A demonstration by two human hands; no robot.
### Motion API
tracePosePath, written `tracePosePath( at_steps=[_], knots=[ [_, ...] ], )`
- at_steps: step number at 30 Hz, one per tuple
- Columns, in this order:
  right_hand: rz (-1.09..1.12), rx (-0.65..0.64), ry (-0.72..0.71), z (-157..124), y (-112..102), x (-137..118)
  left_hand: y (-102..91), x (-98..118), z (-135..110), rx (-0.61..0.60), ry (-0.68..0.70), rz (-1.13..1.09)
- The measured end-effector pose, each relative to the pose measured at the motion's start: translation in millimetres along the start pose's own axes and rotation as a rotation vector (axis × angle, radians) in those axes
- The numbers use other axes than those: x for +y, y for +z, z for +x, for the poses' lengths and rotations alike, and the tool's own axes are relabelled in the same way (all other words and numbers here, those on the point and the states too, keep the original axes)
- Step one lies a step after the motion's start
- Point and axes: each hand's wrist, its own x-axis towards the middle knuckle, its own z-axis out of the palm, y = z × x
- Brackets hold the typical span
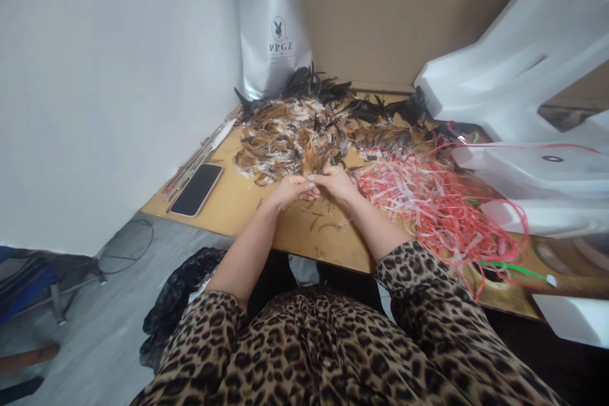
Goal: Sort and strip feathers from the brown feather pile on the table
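My left hand point(294, 190) and my right hand point(337, 181) meet at the fingertips over the table's near part. Both are closed in a pinch on a small tuft of brown feathers point(314, 157), which points away from me. Exactly which fingers grip the quills is too small to make out. Just beyond lies a wide heap of brown and cream feathers point(271, 133), with black feathers point(309, 82) along its far side. A few loose feather bits point(328, 223) lie on the wood below my hands.
Red and white plastic strips point(419, 196) lie tangled to the right, beside a white machine housing point(514, 57). A phone point(196, 189) rests on the table point(228, 210) at left. Behind the heap stands a silver-white bag point(271, 32). A black plastic bag point(176, 295) is below the table's edge.
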Motion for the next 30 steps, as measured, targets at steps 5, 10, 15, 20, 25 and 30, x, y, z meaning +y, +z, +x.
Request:
tracePosePath(
  at_steps=[5,10,15,20,25,30],
  knots=[
    [0.025,0.056,-0.01,1,4,8,1.1,-4,3,0.048,0.035,-0.019],
    [0.09,0.061,0.013,2,9,11,5.1,-2,4,0.072,0.061,-0.04],
    [0.168,0.112,-0.086,11,-9,5,1.4,2,6,0.245,0.126,-0.103],
    [-0.188,0.309,-0.193,25,-42,12,-6.0,2,9,0.34,0.18,-0.171],
    [-0.633,0.231,-0.279,23,-46,20,-8.4,2,9,0.37,0.201,-0.184],
    [-1.017,0.065,-0.371,14,-32,11,-9.4,3,10,0.388,0.224,-0.194]
  ],
)
